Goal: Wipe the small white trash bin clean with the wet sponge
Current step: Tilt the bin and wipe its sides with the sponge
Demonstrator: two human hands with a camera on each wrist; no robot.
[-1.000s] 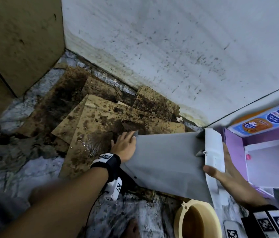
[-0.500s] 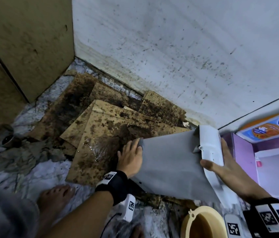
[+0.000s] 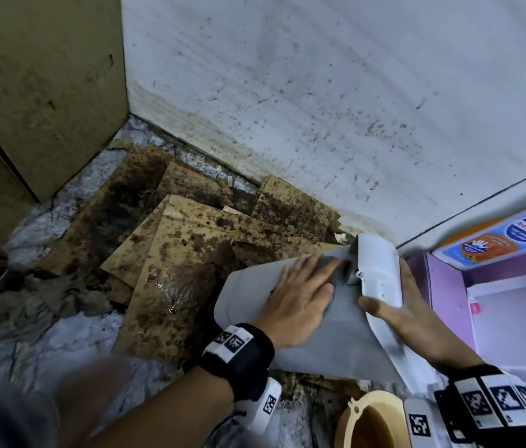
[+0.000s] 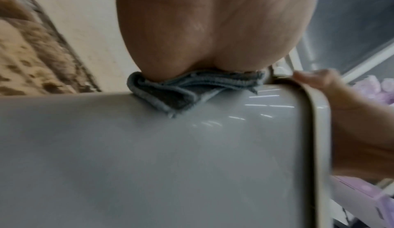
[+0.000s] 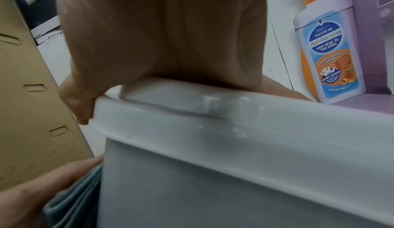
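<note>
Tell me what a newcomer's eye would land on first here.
First, the small white trash bin tipped on its side at centre, with the left hand pressing a grey-blue folded cloth flat on its wall. The right hand grips its lid end. Behind them, stained brown cardboard sheets lie on the floor against a spattered white wall.

Small white bin (image 3: 336, 331) lies tipped on its side, lid end (image 3: 381, 279) toward the wall, smooth grey-white body w/ glossy wet streaks near the rim. Lid is on, white, w/ raised centre panel. A folded blue-grey cloth-like sponge (image 4: 177, 93) sits flat on the bin's upper side wall, close to the lid rim.
</note>
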